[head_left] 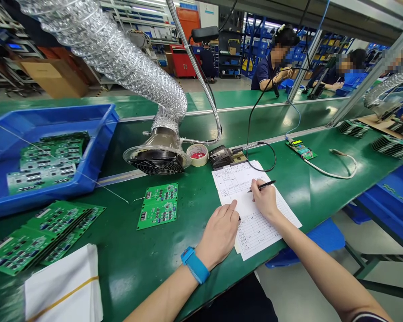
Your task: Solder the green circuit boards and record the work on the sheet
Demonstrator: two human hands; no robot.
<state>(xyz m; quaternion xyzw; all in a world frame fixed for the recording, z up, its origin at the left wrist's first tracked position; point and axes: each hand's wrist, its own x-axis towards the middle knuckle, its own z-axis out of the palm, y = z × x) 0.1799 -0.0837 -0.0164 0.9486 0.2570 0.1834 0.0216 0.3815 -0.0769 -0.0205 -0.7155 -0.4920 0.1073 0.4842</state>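
My right hand (pixel 265 200) grips a black pen (pixel 263 186), its tip on a printed paper form (pixel 267 228). My left hand (pixel 218 235) lies on the form's left edge with its fingers together, and a blue wristband (pixel 195 264) circles that wrist. Just left of the form, two green circuit boards (pixel 157 205) lie flat on the green bench mat (pixel 121 273). Further left is a stack of similar boards (pixel 43 237). More boards sit in a blue plastic bin (pixel 53 117).
Ahead of the form stand a fume extractor (pixel 157 154) on a foil duct, a soldering iron stand (pixel 220 156) and a tape roll (pixel 197 154). To the right lie a lit test board (pixel 301 150) and a white cable (pixel 336 166). Co-workers (pixel 272 62) sit across the bench.
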